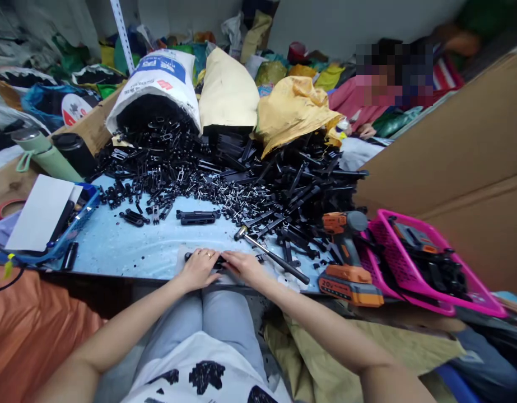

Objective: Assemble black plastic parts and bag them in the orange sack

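My left hand (200, 267) and my right hand (242, 265) rest together at the near edge of the light blue table (127, 246). Both sets of fingers are closed on one long black plastic part (190, 256) that lies flat between them. The part's left end sticks out past my left fingers. A hammer (270, 254) with a black handle lies just right of my right hand. Another assembled black part (198, 216) lies alone a little farther back.
A large heap of black plastic parts (241, 173) spills from a white sack (157, 84) and yellow bags. An orange cordless drill (346, 263) and a pink basket (413, 263) sit right. A blue tray (75, 224), green bottle (43, 154) and another person (367, 101) are beyond.
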Available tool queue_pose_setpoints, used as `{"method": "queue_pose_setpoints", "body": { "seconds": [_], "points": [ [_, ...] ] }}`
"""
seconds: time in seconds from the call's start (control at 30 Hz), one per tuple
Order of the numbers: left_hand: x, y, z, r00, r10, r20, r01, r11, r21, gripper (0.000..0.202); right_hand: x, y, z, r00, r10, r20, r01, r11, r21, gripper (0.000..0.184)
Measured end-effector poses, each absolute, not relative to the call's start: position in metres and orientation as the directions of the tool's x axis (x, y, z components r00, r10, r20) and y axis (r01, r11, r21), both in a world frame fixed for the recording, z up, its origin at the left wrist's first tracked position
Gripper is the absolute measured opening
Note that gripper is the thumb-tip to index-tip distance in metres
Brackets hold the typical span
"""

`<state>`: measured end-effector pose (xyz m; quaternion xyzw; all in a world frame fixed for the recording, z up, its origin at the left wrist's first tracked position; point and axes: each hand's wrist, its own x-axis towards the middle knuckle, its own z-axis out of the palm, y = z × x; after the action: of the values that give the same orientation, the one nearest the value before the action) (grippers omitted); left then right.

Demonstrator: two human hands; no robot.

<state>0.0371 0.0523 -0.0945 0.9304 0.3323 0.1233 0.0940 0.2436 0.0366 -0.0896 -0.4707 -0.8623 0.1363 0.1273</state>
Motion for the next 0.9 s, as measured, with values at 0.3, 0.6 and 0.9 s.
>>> {"method": "queue_pose_setpoints", "body": {
  "seconds": [0.3,0.6,0.9],
  "points": [
    [0.052,0.051,-0.099,0.671,0.735,0.094,0.692,-0.667,0.274,0.048,0.273,0.039,-0.119,-0.611,0.739,0.283,0.685,0.673,-0.278,0.051],
    [0.016,0.054,-0.107,0.744,0.612,0.270,0.621,-0.781,0.060,0.037,0.294,0.053,-0.109,-0.660,0.744,0.101,0.750,0.661,0.028,0.066],
    [-0.001,0.069,-0.079,0.711,0.553,0.435,0.540,-0.825,0.167,0.040,0.267,0.041,-0.069,-0.745,0.644,0.176,0.648,0.760,-0.038,0.067]
  ]
}}
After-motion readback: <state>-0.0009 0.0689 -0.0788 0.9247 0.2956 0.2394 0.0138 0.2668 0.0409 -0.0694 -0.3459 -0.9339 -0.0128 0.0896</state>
